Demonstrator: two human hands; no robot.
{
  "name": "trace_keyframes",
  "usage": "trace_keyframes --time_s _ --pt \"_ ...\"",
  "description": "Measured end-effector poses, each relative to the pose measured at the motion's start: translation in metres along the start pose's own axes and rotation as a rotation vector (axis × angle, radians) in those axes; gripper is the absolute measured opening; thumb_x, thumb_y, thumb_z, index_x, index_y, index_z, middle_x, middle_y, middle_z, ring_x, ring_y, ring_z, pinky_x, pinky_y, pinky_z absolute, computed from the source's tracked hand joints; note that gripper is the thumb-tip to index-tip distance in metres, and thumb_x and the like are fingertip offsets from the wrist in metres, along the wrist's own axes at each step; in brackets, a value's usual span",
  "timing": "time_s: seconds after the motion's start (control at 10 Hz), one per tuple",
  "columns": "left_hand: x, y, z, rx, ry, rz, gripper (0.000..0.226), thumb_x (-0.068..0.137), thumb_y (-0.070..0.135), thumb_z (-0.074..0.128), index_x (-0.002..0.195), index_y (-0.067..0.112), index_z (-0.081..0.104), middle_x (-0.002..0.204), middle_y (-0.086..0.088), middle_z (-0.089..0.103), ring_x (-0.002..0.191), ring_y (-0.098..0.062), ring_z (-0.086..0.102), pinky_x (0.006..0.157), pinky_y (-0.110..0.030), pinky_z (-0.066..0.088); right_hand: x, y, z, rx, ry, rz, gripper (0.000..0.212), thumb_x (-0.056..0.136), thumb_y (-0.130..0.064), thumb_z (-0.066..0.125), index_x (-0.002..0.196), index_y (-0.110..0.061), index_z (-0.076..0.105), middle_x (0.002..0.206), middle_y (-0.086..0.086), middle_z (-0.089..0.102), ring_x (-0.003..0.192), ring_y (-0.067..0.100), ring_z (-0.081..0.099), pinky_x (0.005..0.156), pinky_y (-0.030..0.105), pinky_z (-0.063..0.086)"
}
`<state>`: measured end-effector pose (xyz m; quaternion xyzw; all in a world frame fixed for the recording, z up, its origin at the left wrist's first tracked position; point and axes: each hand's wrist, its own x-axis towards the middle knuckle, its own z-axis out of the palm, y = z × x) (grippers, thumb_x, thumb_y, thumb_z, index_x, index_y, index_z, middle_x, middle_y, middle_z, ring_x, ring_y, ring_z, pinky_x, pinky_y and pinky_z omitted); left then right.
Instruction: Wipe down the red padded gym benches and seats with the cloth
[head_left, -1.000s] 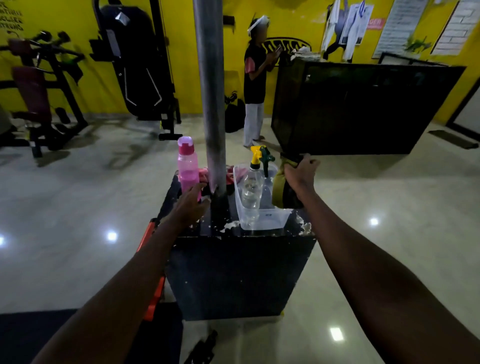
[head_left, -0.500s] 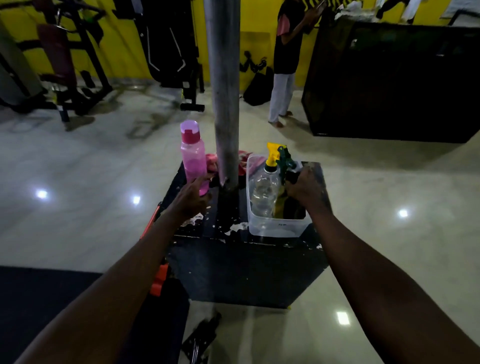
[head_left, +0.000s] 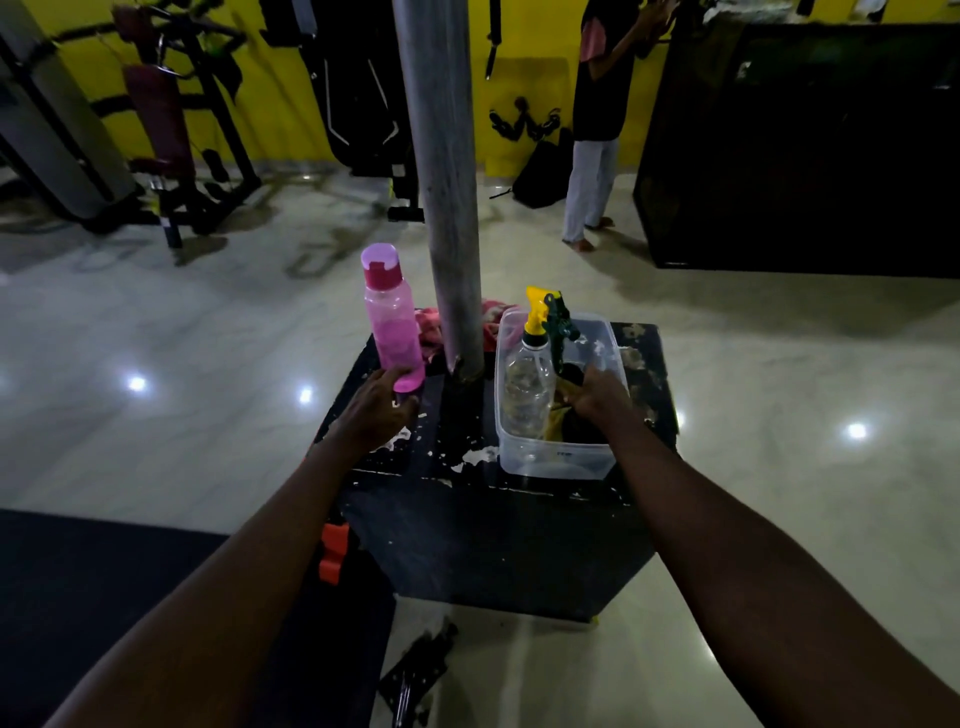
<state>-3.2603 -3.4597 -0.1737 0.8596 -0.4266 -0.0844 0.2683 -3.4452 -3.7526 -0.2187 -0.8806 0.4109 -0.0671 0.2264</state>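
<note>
On a black box (head_left: 493, 535) stand a pink bottle (head_left: 392, 332) and a clear plastic tub (head_left: 556, 460). My left hand (head_left: 382, 402) grips the pink bottle at its base. My right hand (head_left: 592, 397) reaches into the tub and grips a dark and yellow cloth (head_left: 558, 423), mostly hidden beneath the hand. A clear spray bottle (head_left: 527, 379) with a yellow and green trigger stands in the tub's left side. A pinkish red cloth (head_left: 431, 327) lies behind the grey pole (head_left: 441, 182). A machine with dark red pads (head_left: 156, 119) stands far left.
A person (head_left: 597, 104) stands at the back beside a tall black counter (head_left: 805, 145). Black gym machines line the yellow wall. A black mat (head_left: 78, 597) and an orange part (head_left: 332, 551) lie left of the box, and a black bracket (head_left: 415, 670) lies on the tiles.
My right hand has come down from above the box's far edge into the tub with the dark and yellow cloth. The view tilted downward. My left hand stayed at the pink bottle.
</note>
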Motion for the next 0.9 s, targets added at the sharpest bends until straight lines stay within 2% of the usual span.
trace_keyframes --time_s 0.1,0.2,0.3,0.5,0.6,0.7,0.8,0.9 --pt "0.004 -0.012 0.005 -0.005 0.009 -0.017 0.050 0.091 0.016 0.068 0.138 0.014 0.052 0.136 -0.018 0.059 0.116 -0.030 0.063 0.097 -0.050 0.054 -0.002 -0.001 -0.007 -0.009 -0.056 0.008 0.042 0.093 -0.023 0.064 0.125 0.003 0.055 0.114 0.029 0.064 0.104 0.041 0.063 0.084 0.041 0.051" --pt "0.007 -0.021 0.013 -0.026 0.015 -0.031 0.053 0.088 0.034 0.062 0.137 0.017 0.052 0.132 -0.017 0.062 0.112 -0.028 0.065 0.093 -0.049 0.056 -0.016 -0.006 -0.021 -0.004 -0.092 0.007 0.041 0.093 -0.019 0.059 0.128 0.003 0.054 0.122 0.028 0.062 0.112 0.040 0.060 0.090 0.040 0.050" --pt "0.008 -0.024 0.018 -0.021 0.014 -0.019 0.052 0.089 0.030 0.064 0.136 0.012 0.053 0.131 -0.018 0.063 0.111 -0.029 0.066 0.091 -0.048 0.058 -0.024 -0.008 -0.029 -0.011 -0.087 0.014 0.045 0.095 -0.020 0.057 0.133 0.004 0.049 0.130 0.029 0.057 0.120 0.041 0.056 0.095 0.041 0.047" --pt "-0.006 -0.008 0.010 -0.025 0.008 -0.008 0.048 0.090 0.021 0.067 0.136 0.016 0.054 0.131 -0.015 0.061 0.114 -0.027 0.062 0.095 -0.049 0.055 -0.038 -0.012 -0.047 0.009 -0.088 -0.010 0.044 0.096 -0.021 0.057 0.129 0.008 0.053 0.134 0.029 0.056 0.123 0.040 0.055 0.096 0.039 0.046" --pt "-0.024 0.015 -0.003 -0.034 0.024 -0.035 0.043 0.093 0.020 0.065 0.135 0.018 0.055 0.131 -0.013 0.060 0.114 -0.026 0.061 0.095 -0.041 0.052 -0.049 -0.012 -0.050 0.037 -0.071 -0.009 0.042 0.095 -0.016 0.056 0.130 0.006 0.054 0.135 0.026 0.055 0.124 0.038 0.054 0.096 0.037 0.046" --pt "-0.034 0.025 -0.010 -0.023 0.027 -0.048 0.045 0.094 0.019 0.064 0.137 0.017 0.053 0.131 -0.012 0.060 0.113 -0.025 0.060 0.091 -0.033 0.048 -0.056 -0.011 -0.051 0.047 -0.060 -0.025 0.040 0.093 -0.016 0.057 0.126 0.006 0.056 0.131 0.026 0.057 0.120 0.037 0.057 0.091 0.034 0.046" --pt "-0.055 0.035 -0.024 0.004 0.042 -0.061 0.048 0.095 0.017 0.063 0.141 0.014 0.050 0.126 -0.010 0.057 0.107 -0.024 0.056 0.088 -0.031 0.043 -0.067 -0.011 -0.052 0.074 -0.039 -0.042 0.032 0.092 -0.015 0.056 0.112 0.010 0.062 0.118 0.027 0.063 0.109 0.038 0.061 0.081 0.031 0.044" --pt "-0.066 0.034 -0.032 -0.015 0.057 -0.070 0.047 0.095 0.016 0.063 0.140 0.011 0.050 0.121 -0.011 0.054 0.104 -0.021 0.053 0.085 -0.030 0.040 -0.074 -0.010 -0.048 0.134 0.053 -0.045 0.027 0.092 -0.011 0.057 0.106 0.012 0.065 0.111 0.029 0.065 0.106 0.040 0.062 0.080 0.034 0.045"
